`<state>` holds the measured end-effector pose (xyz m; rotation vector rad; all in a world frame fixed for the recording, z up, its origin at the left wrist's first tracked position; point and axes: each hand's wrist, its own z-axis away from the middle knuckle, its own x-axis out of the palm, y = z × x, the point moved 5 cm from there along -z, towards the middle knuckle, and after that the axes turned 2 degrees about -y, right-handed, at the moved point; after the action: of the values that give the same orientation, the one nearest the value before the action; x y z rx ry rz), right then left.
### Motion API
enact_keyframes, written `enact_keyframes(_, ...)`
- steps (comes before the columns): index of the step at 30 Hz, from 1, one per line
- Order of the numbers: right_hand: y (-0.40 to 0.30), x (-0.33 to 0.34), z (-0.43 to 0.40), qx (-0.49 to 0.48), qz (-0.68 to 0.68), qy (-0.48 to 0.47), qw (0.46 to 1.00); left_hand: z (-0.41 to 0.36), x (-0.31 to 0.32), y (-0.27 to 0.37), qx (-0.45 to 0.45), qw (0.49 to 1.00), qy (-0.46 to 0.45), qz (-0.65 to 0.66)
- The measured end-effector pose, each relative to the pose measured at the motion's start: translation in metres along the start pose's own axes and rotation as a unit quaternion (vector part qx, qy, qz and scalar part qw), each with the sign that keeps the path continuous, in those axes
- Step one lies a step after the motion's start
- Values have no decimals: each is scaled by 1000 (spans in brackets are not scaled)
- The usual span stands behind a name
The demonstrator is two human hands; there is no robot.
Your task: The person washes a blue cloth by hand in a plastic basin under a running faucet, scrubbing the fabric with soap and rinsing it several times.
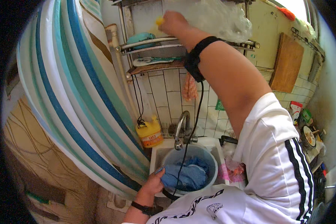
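My right hand point(175, 22) is raised at the upper level of a metal wall rack point(145, 43). Its fingers are closed on a small yellow object point(159, 21), too blurred to name. Low down, my left hand point(156, 180) pinches the edge of a blue cloth garment point(184, 175). That garment lies bunched inside a round plastic basin point(215, 168), and its near left part reaches over the rim to my hand. The basin sits in a white sink point(156, 156) under a curved chrome faucet point(182, 123). A teal object point(141, 40) rests on the rack, left of my right hand.
A striped curtain point(81, 92) hangs close on the left. A yellow jug point(149, 133) stands at the sink's back left corner. A black cable point(197, 120) runs down from my right wrist strap across the basin. Clear plastic bags point(229, 25) fill the rack's right side.
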<state>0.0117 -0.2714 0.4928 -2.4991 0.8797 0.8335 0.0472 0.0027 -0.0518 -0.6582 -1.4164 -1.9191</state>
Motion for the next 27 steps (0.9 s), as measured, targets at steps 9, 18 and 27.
enact_keyframes(9,3,-81,147,-1,-350,119,929,13,42,-2,-69,977,45,-196)
enact_keyframes(18,77,27,355,243,-586,-136,761,-21,47,3,-49,991,10,-123)
enact_keyframes(27,69,61,444,110,-351,-157,917,-30,113,-5,-125,989,-79,-14)
